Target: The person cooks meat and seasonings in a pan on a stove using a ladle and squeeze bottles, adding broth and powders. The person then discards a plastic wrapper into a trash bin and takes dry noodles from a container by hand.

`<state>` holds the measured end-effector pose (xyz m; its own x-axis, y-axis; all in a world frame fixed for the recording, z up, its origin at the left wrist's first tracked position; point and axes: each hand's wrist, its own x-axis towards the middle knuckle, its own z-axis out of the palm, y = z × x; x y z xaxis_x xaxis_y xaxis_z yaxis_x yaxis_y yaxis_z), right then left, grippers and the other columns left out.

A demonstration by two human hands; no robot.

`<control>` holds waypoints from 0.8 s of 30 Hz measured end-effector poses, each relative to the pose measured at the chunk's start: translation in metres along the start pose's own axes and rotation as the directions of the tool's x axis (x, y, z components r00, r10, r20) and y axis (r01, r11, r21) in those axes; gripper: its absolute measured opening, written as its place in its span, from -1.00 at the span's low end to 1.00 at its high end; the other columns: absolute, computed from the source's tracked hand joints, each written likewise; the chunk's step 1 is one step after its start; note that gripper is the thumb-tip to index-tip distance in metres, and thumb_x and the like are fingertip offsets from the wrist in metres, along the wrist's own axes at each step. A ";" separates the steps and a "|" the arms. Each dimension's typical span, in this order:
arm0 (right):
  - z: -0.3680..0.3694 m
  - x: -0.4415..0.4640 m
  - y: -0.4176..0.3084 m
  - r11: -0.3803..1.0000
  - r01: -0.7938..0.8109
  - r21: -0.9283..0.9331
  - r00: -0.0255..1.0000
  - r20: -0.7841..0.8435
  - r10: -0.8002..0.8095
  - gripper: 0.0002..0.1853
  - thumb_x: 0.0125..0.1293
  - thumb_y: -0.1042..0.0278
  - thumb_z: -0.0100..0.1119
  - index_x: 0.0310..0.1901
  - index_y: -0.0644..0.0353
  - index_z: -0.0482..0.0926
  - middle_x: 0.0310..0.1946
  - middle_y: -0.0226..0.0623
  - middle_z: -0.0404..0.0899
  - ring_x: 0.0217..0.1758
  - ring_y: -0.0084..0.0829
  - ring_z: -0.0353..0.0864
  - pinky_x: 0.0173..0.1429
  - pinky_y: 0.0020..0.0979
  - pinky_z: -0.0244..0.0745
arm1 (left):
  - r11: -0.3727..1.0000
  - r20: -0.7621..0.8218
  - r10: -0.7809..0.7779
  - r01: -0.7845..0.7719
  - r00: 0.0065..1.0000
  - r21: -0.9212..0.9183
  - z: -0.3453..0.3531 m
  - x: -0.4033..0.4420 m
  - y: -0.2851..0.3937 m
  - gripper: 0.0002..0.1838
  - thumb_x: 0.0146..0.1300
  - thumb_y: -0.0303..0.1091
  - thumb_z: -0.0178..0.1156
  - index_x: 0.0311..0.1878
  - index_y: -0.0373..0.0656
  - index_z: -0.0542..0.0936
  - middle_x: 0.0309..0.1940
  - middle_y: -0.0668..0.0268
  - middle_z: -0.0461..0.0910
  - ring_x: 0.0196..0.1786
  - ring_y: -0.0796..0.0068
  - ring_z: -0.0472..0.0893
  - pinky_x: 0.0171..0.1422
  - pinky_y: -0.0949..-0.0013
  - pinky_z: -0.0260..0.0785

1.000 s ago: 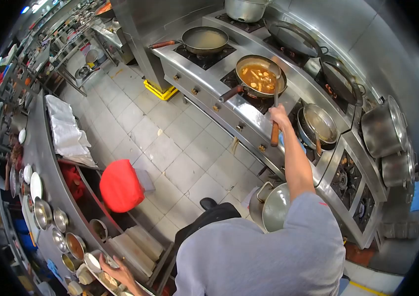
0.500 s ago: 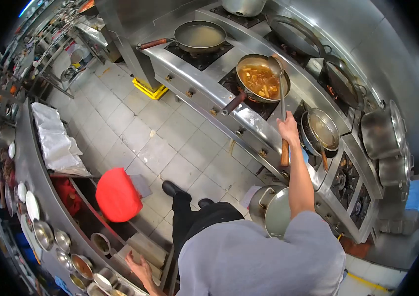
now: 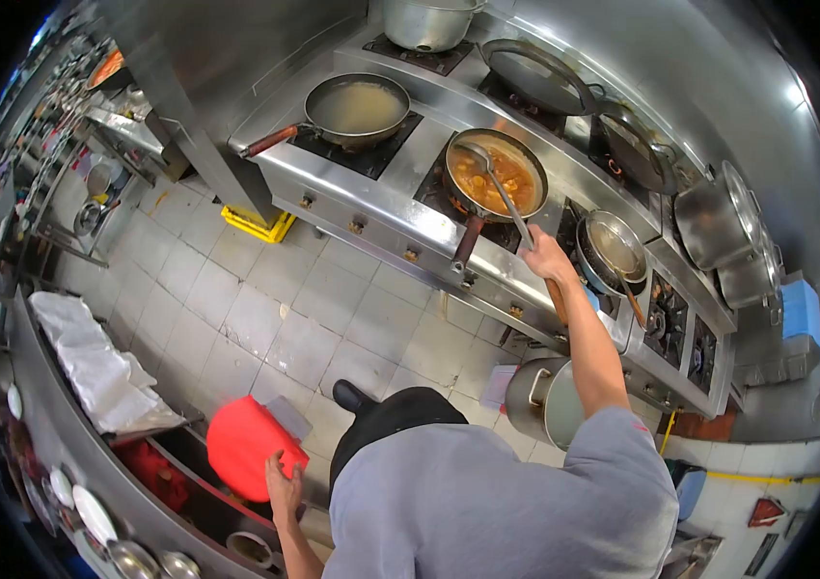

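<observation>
In my right hand point(image 3: 547, 259) is the handle of a long metal ladle point(image 3: 512, 206) with a wooden grip end. Its bowl rests in the orange-brown stew point(image 3: 516, 183), toward the far left side of the frying pan point(image 3: 542, 198). The pan sits on a burner, its wooden handle pointing toward me. My left hand point(image 3: 283, 487) hangs low at the left, fingers apart and holding nothing. It overlaps the edge of a red panel point(image 3: 241, 444) that looks like a seat; I cannot tell whether it touches.
A second pan point(image 3: 357, 106) of cloudy liquid stands left on the stove. Right of the stew, a strainer point(image 3: 615, 244) lies over another pan. A large pot point(image 3: 531, 396) stands below my right arm. Bowls and plates point(image 3: 94, 513) line the left counter.
The ladle's bowl has gone from the pan's right rim to the left side of the stew. My left hand has moved from beside the counter bowls to the red panel. The view has shifted.
</observation>
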<state>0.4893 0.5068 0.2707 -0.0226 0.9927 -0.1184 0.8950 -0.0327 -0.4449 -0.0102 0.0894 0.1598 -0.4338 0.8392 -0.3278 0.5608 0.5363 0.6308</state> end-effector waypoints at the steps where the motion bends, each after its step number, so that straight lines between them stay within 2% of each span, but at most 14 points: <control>1: -0.002 -0.006 -0.002 1.000 0.012 0.009 0.999 0.040 -0.012 -0.48 0.13 0.39 0.15 0.14 0.31 0.31 -0.13 0.30 0.54 0.07 0.22 0.48 0.13 -0.02 0.38 | 1.000 0.008 0.003 -0.003 1.000 -0.007 -0.006 0.014 -0.006 -0.52 0.14 -0.44 0.25 0.14 -0.30 0.42 0.03 0.01 0.48 -0.01 0.06 0.52 0.10 0.14 0.38; 5: 0.006 -0.026 0.007 0.996 -0.085 0.023 0.991 -0.098 0.087 -0.52 0.13 0.39 0.14 0.10 0.31 0.32 -0.16 0.32 0.54 0.04 0.24 0.50 0.08 -0.01 0.40 | 0.998 0.075 0.048 -0.051 0.996 0.045 -0.022 0.053 -0.031 -0.57 0.14 -0.42 0.25 0.08 -0.34 0.46 -0.02 -0.04 0.53 -0.08 0.09 0.57 0.03 0.15 0.43; 8: 0.019 -0.022 0.022 0.965 -0.263 -0.015 0.949 -0.185 0.256 -0.49 0.12 0.39 0.17 0.13 0.28 0.31 -0.15 0.34 0.52 0.06 0.24 0.48 0.10 -0.06 0.39 | 0.998 0.147 0.055 -0.059 0.988 0.029 -0.027 0.072 -0.036 -0.58 0.14 -0.41 0.26 0.06 -0.35 0.47 -0.06 -0.05 0.55 -0.10 0.08 0.59 -0.01 0.15 0.45; 10: 0.053 -0.003 0.077 0.988 -0.155 -0.028 0.953 -0.269 0.142 -0.58 0.18 0.40 0.14 0.08 0.24 0.35 -0.35 0.11 0.58 -0.27 0.06 0.62 -0.20 -0.11 0.49 | 0.998 0.168 0.055 -0.060 0.984 0.027 -0.027 0.081 -0.039 -0.58 0.13 -0.41 0.27 0.06 -0.35 0.47 -0.07 -0.05 0.56 -0.10 0.09 0.59 -0.01 0.16 0.46; 11: 0.054 -0.003 0.070 0.987 -0.158 -0.026 0.951 -0.274 0.145 -0.58 0.18 0.40 0.14 0.08 0.24 0.35 -0.35 0.11 0.58 -0.27 0.06 0.62 -0.20 -0.11 0.49 | 0.999 0.185 0.044 -0.049 0.982 0.021 -0.025 0.085 -0.039 -0.57 0.12 -0.41 0.28 0.06 -0.35 0.47 -0.08 -0.04 0.57 -0.10 0.09 0.59 -0.02 0.16 0.46; 12: 0.056 -0.005 0.052 0.819 -0.296 0.491 0.937 -0.018 0.349 -0.66 0.23 0.40 0.10 0.05 0.21 0.37 -0.46 -0.12 0.50 -0.45 -0.17 0.52 -0.38 -0.23 0.41 | 0.998 0.189 0.048 -0.053 0.981 0.022 -0.023 0.088 -0.040 -0.57 0.12 -0.41 0.28 0.06 -0.35 0.47 -0.08 -0.04 0.57 -0.10 0.09 0.59 -0.02 0.16 0.46; 13: 0.056 -0.009 0.034 0.380 -0.443 0.812 0.876 0.301 0.377 -0.73 0.28 0.41 0.07 0.01 0.18 0.39 -0.57 -0.35 0.42 -0.64 -0.41 0.42 -0.57 -0.34 0.33 | 1.000 0.193 0.025 -0.027 0.981 0.009 -0.021 0.090 -0.041 -0.57 0.12 -0.40 0.28 0.06 -0.35 0.48 -0.08 -0.04 0.57 -0.09 0.09 0.59 -0.01 0.16 0.46; 14: 0.047 -0.012 0.010 0.072 -0.460 0.885 0.849 0.414 0.330 -0.81 0.36 0.37 0.02 -0.02 0.11 0.40 -0.62 -0.61 0.16 -0.72 -0.71 0.07 -0.71 -0.55 0.00 | 1.000 0.197 0.002 -0.001 0.980 -0.003 -0.019 0.092 -0.038 -0.57 0.12 -0.40 0.28 0.06 -0.35 0.48 -0.08 -0.04 0.58 -0.08 0.09 0.60 -0.01 0.16 0.46; 15: 0.045 -0.011 0.013 0.068 -0.460 0.885 0.846 0.414 0.335 -0.81 0.36 0.37 0.02 -0.02 0.11 0.40 -0.62 -0.61 0.16 -0.72 -0.71 0.07 -0.71 -0.55 0.00 | 1.000 0.202 0.003 -0.003 0.979 0.000 -0.016 0.092 -0.036 -0.57 0.12 -0.40 0.28 0.06 -0.35 0.48 -0.08 -0.04 0.58 -0.08 0.09 0.60 -0.01 0.16 0.46; 17: 0.039 -0.011 0.020 -0.348 -0.478 0.807 0.854 0.520 0.032 -0.81 0.37 0.33 0.04 -0.02 0.09 0.41 -0.62 -0.62 0.17 -0.72 -0.72 0.10 -0.70 -0.60 0.01 | 1.000 0.270 -0.027 0.025 0.962 0.010 -0.012 0.094 -0.031 -0.57 0.13 -0.39 0.29 0.05 -0.34 0.49 -0.06 -0.04 0.58 -0.08 0.10 0.61 -0.01 0.18 0.46; 19: 0.040 -0.019 0.017 -0.313 -0.493 0.812 0.846 0.531 0.045 -0.80 0.37 0.29 0.06 -0.01 0.08 0.40 -0.62 -0.63 0.15 -0.72 -0.74 0.09 -0.70 -0.62 0.00 | 1.000 0.281 0.007 -0.011 0.960 0.015 -0.005 0.096 -0.038 -0.59 0.14 -0.39 0.28 0.04 -0.35 0.49 -0.08 -0.04 0.59 -0.08 0.10 0.61 -0.01 0.18 0.46; 21: 0.037 -0.037 -0.005 0.185 -0.447 0.875 0.882 0.395 0.258 -0.75 0.36 0.33 0.06 0.03 0.10 0.38 -0.62 -0.60 0.17 -0.72 -0.71 0.11 -0.70 -0.58 0.04 | 0.999 0.286 0.040 -0.045 0.957 0.013 -0.003 0.097 -0.030 -0.60 0.15 -0.38 0.28 0.03 -0.35 0.50 -0.09 -0.05 0.59 -0.07 0.10 0.62 -0.02 0.18 0.46; 22: 0.034 -0.044 -0.013 0.312 -0.406 0.859 0.904 0.328 0.274 -0.73 0.34 0.41 0.01 0.05 0.14 0.34 -0.63 -0.52 0.22 -0.73 -0.62 0.18 -0.69 -0.48 0.10 | 0.999 0.277 0.026 -0.034 0.960 0.025 -0.004 0.096 -0.020 -0.62 0.16 -0.37 0.27 0.01 -0.36 0.52 -0.11 -0.06 0.60 -0.09 0.10 0.62 -0.03 0.17 0.46; 24: 0.032 -0.056 -0.016 0.326 -0.380 0.866 0.911 0.289 0.295 -0.70 0.32 0.43 0.03 0.07 0.15 0.33 -0.64 -0.51 0.22 -0.74 -0.61 0.18 -0.68 -0.47 0.11 | 0.999 0.269 0.010 -0.021 0.963 0.039 -0.001 0.096 -0.018 -0.64 0.17 -0.36 0.26 -0.02 -0.37 0.53 -0.14 -0.07 0.61 -0.11 0.11 0.63 -0.04 0.17 0.46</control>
<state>0.4625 0.4479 0.2564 0.1147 0.8610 -0.4955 -0.0856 -0.4883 -0.8685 -0.0628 0.1598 0.1179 -0.2223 0.8376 -0.4990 0.5966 0.5217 0.6098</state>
